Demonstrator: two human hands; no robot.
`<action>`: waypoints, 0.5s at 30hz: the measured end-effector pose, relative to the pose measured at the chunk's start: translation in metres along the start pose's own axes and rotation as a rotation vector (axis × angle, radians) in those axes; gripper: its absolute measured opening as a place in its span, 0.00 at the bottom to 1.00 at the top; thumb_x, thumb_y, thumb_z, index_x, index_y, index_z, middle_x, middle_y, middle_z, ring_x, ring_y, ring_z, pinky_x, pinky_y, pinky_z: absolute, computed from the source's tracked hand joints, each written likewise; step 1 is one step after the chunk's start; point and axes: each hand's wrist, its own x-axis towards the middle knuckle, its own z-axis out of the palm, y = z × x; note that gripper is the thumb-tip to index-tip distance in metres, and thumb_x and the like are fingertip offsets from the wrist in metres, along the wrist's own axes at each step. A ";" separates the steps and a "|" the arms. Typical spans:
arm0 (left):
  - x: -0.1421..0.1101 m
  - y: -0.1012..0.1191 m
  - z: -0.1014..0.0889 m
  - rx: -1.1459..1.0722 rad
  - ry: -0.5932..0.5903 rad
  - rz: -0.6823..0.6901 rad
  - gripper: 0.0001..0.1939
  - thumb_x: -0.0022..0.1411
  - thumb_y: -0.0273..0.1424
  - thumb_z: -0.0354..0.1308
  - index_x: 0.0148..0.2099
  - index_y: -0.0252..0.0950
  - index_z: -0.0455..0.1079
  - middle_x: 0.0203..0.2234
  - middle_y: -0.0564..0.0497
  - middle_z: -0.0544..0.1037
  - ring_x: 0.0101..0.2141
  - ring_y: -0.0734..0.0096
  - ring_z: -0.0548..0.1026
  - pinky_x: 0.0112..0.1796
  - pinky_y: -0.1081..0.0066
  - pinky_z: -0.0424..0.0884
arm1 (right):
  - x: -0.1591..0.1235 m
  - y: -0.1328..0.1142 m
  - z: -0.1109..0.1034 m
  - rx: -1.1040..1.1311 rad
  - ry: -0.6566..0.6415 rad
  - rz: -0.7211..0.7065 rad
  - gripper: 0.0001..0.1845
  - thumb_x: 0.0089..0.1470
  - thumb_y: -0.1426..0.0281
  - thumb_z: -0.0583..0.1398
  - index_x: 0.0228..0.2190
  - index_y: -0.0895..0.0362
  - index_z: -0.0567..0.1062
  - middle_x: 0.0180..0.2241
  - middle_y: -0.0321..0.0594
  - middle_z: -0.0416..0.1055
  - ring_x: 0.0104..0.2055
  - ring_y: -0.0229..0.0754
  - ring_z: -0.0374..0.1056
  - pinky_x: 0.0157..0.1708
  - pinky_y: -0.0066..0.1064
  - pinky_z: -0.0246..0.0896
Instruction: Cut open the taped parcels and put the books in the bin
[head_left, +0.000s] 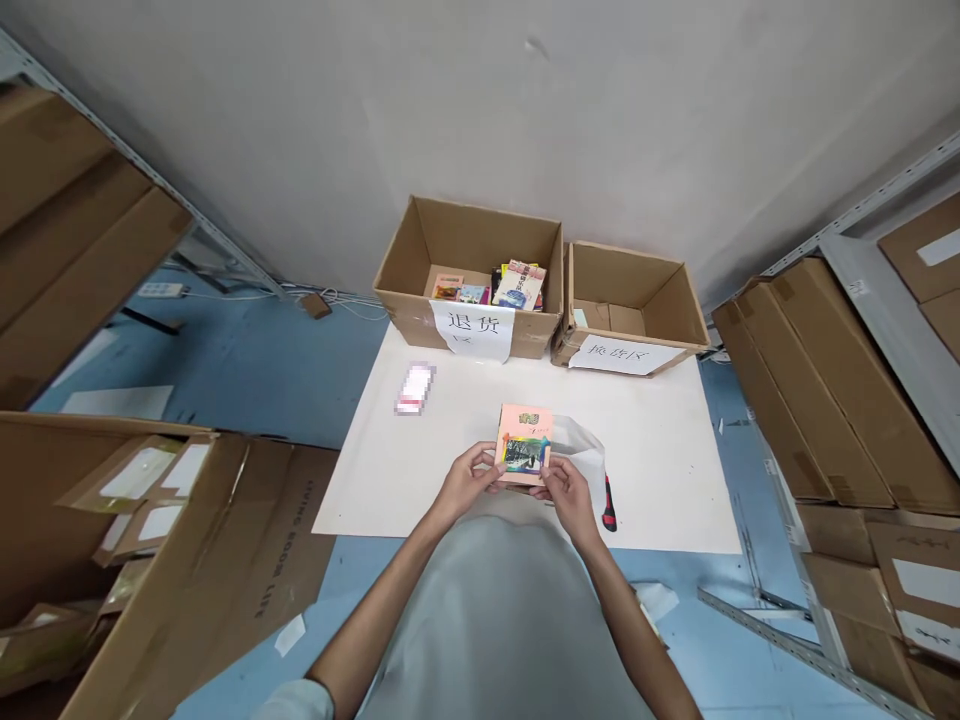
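Note:
A small pink book [525, 425] with a dark picture on its cover is held up over the near part of the white table [660, 440]. My left hand [466, 480] pinches its lower left corner, and my right hand [568, 492] grips the lower right one. Both hands are closed on it. Behind and to the right of the book lies a white paper or plastic wrapper [589, 445], partly hidden by the book and my right hand. Beside that hand rests a red and black box cutter [609, 508].
Two labelled cardboard boxes stand at the table's back: the left box [405, 322] holds several books, the right box [694, 335] shows little inside. A blurred pinkish item [415, 388] lies at left. A large carton [255, 560] with parcels and stacked cartons [795, 380] flank the table.

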 end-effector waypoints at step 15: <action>0.145 0.140 -0.059 0.213 0.117 0.578 0.31 0.62 0.37 0.76 0.66 0.41 0.77 0.69 0.38 0.75 0.70 0.41 0.72 0.68 0.43 0.71 | 0.132 -0.147 0.018 -0.195 0.117 -0.546 0.30 0.56 0.44 0.73 0.50 0.52 0.85 0.56 0.49 0.84 0.59 0.54 0.80 0.62 0.51 0.77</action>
